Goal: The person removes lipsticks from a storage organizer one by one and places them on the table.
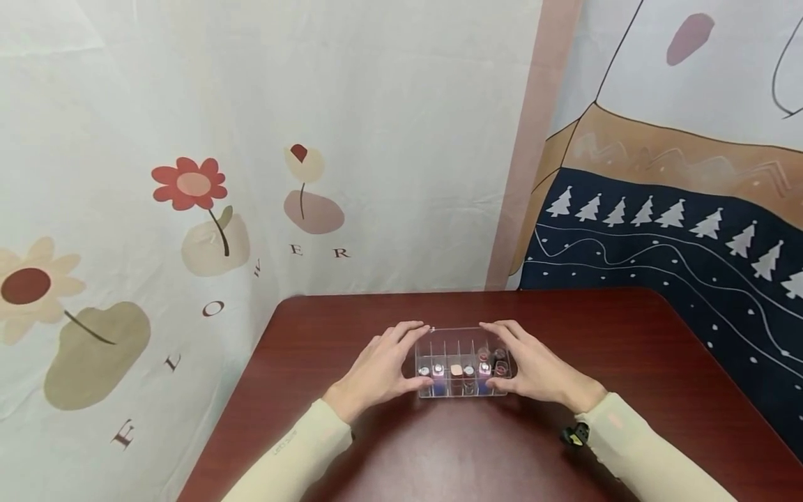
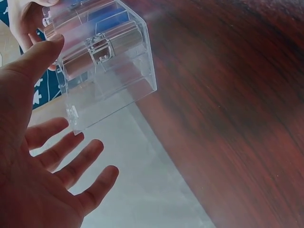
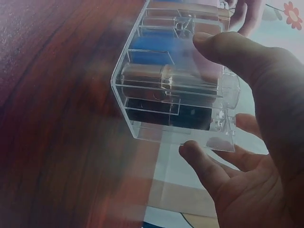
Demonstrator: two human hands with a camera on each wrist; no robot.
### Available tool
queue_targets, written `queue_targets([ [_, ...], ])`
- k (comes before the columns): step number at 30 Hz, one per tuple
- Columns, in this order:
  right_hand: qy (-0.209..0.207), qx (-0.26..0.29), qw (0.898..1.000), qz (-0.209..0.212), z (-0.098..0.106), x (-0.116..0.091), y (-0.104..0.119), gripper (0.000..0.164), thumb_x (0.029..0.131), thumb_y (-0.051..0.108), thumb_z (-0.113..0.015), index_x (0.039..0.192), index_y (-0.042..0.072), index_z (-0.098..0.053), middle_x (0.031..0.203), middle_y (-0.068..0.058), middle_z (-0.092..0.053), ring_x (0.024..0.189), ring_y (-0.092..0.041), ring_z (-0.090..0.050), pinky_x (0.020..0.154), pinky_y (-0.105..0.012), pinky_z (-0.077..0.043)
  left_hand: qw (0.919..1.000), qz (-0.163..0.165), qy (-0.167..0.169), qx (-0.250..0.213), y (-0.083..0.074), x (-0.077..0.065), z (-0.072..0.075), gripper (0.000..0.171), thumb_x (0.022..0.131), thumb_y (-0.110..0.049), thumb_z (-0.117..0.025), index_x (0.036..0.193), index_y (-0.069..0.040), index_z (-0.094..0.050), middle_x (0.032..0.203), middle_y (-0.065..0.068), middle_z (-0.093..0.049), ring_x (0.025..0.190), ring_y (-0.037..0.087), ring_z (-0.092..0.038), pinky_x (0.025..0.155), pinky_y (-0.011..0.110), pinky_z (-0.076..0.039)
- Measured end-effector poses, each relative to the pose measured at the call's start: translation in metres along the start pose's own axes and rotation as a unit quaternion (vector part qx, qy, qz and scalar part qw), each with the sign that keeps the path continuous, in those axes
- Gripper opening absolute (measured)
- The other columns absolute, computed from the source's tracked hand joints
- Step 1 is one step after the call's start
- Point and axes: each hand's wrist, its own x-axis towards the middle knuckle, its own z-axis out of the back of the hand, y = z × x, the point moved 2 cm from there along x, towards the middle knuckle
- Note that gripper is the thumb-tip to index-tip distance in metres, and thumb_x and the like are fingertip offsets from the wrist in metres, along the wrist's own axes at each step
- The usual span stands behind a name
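A clear plastic cosmetics organizer (image 1: 464, 341) stands on the table between both hands, its compartments holding several small lipstick-like tubes (image 3: 190, 78). One tube (image 2: 111, 21) shows blue and pink through the wall. My left hand (image 1: 383, 366) holds the organizer's left end, thumb at the front and fingertips at the back corner. In the left wrist view, the other fingers of the left hand (image 2: 42, 156) spread beside the end wall. The right hand (image 1: 542, 366) holds the opposite end, its thumb (image 3: 228, 45) over the front and its fingers reaching around behind.
The dark red wooden table (image 1: 464, 453) extends around the organizer, with its back edge close to a pale curtain (image 1: 401, 139) printed with flowers. A dark blue cloth (image 1: 627, 244) with white trees hangs at the right. A black band (image 1: 576, 436) circles the right wrist.
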Motion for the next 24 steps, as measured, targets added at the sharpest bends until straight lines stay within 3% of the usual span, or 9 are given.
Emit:
queue_targets([
  [6, -0.004, 0.02, 1.0, -0.006, -0.003, 0.0, -0.002, 0.107, 0.086, 0.036, -0.107, 0.175, 0.018, -0.049, 0.158, -0.014, -0.064, 0.135, -0.033, -0.073, 0.112, -0.061, -0.065, 0.9998, -0.01, -0.015, -0.003, -0.005, 0.002, 0.004, 0.093, 0.093, -0.057, -0.097, 0.169, -0.018, -0.06, 0.17, 0.005, -0.061, 0.147, 0.033, -0.07, 0.112, 0.056, -0.062],
  [15, 0.013, 0.066, 0.998, -0.012, -0.003, -0.006, -0.014, 0.113, 0.085, 0.031, -0.108, 0.175, 0.01, -0.043, 0.17, -0.011, -0.062, 0.144, -0.03, -0.074, 0.118, -0.058, -0.064, 0.9969, -0.048, -0.061, -0.007, -0.023, 0.018, 0.004, 0.077, 0.098, -0.051, -0.094, 0.163, -0.019, -0.066, 0.161, 0.004, -0.068, 0.144, 0.027, -0.071, 0.112, 0.052, -0.061],
  [20, 0.026, 0.1, 0.995, -0.011, -0.002, -0.007, -0.019, 0.109, 0.087, 0.025, -0.106, 0.175, 0.012, -0.042, 0.166, -0.019, -0.064, 0.139, -0.034, -0.078, 0.114, -0.055, -0.065, 0.9948, -0.068, -0.076, 0.001, -0.032, 0.025, 0.001, 0.07, 0.098, -0.051, -0.094, 0.157, -0.019, -0.072, 0.149, 0.003, -0.074, 0.132, 0.025, -0.076, 0.108, 0.048, -0.063],
  [24, 0.025, 0.087, 0.996, -0.001, 0.0, -0.007, -0.021, 0.111, 0.087, 0.023, -0.106, 0.176, 0.012, -0.041, 0.165, -0.018, -0.066, 0.138, -0.031, -0.079, 0.115, -0.056, -0.065, 0.9938, -0.082, -0.074, 0.009, -0.038, 0.032, -0.003, 0.065, 0.1, -0.051, -0.092, 0.154, -0.02, -0.073, 0.139, 0.0, -0.077, 0.124, 0.02, -0.078, 0.102, 0.044, -0.064],
])
